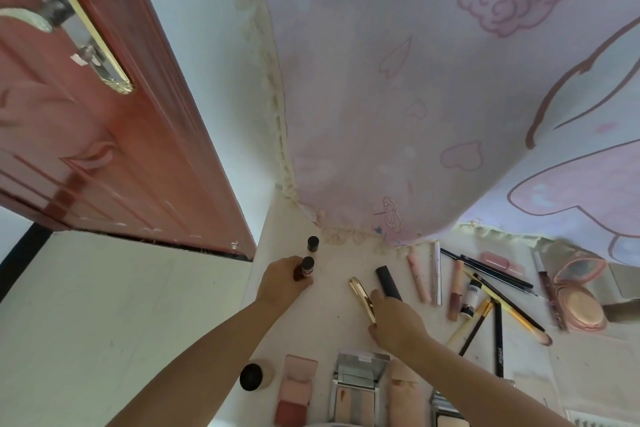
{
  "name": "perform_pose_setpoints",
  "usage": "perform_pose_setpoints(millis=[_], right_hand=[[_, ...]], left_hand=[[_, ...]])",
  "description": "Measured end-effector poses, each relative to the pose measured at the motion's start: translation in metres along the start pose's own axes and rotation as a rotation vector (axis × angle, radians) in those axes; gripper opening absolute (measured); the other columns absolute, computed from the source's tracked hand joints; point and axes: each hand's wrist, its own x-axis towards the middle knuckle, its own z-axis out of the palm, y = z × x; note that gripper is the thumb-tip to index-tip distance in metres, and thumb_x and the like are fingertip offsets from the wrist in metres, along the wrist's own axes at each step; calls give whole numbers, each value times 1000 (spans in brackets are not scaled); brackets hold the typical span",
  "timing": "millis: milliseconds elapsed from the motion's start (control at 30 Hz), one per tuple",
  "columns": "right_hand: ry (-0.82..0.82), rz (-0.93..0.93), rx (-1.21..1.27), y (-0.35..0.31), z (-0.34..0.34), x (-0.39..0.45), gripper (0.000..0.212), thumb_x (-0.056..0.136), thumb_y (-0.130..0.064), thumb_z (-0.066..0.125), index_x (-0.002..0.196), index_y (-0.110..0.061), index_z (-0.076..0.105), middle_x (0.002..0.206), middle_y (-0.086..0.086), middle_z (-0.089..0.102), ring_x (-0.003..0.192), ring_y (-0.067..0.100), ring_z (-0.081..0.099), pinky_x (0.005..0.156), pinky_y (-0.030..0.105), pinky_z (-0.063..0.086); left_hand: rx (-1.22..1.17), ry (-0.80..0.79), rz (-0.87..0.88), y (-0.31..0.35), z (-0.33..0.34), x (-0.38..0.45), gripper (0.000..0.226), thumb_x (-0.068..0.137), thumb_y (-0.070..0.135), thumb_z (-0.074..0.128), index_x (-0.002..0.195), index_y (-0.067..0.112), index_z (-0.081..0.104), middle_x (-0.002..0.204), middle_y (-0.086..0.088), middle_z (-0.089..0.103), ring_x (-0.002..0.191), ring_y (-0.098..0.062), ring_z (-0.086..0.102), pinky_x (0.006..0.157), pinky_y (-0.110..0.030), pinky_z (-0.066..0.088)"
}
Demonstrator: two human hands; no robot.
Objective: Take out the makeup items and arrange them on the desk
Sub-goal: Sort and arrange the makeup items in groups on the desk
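Observation:
My left hand (282, 282) grips a small dark-red bottle with a black cap (306, 267), standing upright on the white desk (332, 326). Just behind it stands a second small black-capped bottle (312, 243). My right hand (396, 322) holds a slim gold tube (362, 298) that lies slanted on the desk. A black rectangular tube (388, 282) lies right beside my right hand's fingers. To the right lie a pink lip tube (418, 277), a white stick (437, 272), a nude gloss (456, 289) and several pencils and brushes (498, 288).
Along the front edge sit a black-capped jar (252, 376), a pink blush compact (296, 390), an open mirrored palette (358, 388) and a beige tube (403, 392). An open round powder compact (576, 295) is at the right. A pink printed curtain (433, 97) hangs behind; a red door (104, 135) stands at left.

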Motion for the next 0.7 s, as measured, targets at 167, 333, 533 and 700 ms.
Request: perform_pose_setpoints(millis=[167, 333, 533, 700], right_hand=[[16, -20, 86, 3, -11, -6, 23, 85, -23, 50, 106, -13, 52, 87, -1, 55, 78, 16, 57, 62, 21, 45], [261, -177, 349, 12, -50, -25, 16, 90, -26, 50, 97, -13, 56, 74, -4, 58, 57, 7, 47, 51, 12, 35], [517, -297, 752, 6, -107, -61, 28, 91, -13, 44, 66, -26, 43, 51, -12, 42, 40, -1, 42, 44, 10, 34], [730, -282, 992, -5, -135, -75, 27, 89, -10, 41, 66, -24, 45, 39, -14, 44, 34, 3, 36, 36, 9, 27]], left_hand=[[112, -42, 2, -3, -11, -5, 25, 81, 11, 60, 105, 5, 59, 94, -5, 61, 96, -23, 60, 74, -17, 37], [244, 43, 9, 8, -42, -20, 17, 87, 19, 55, 101, 12, 60, 92, -2, 63, 91, -18, 59, 72, -18, 38], [168, 165, 635, 95, -66, -50, 38, 92, 33, 40, 117, 9, 55, 108, -1, 60, 100, -15, 54, 81, -14, 38], [602, 255, 901, 145, -63, -59, 40, 82, 43, 41, 65, 15, 65, 49, 6, 56, 38, -7, 49, 36, -14, 36]])
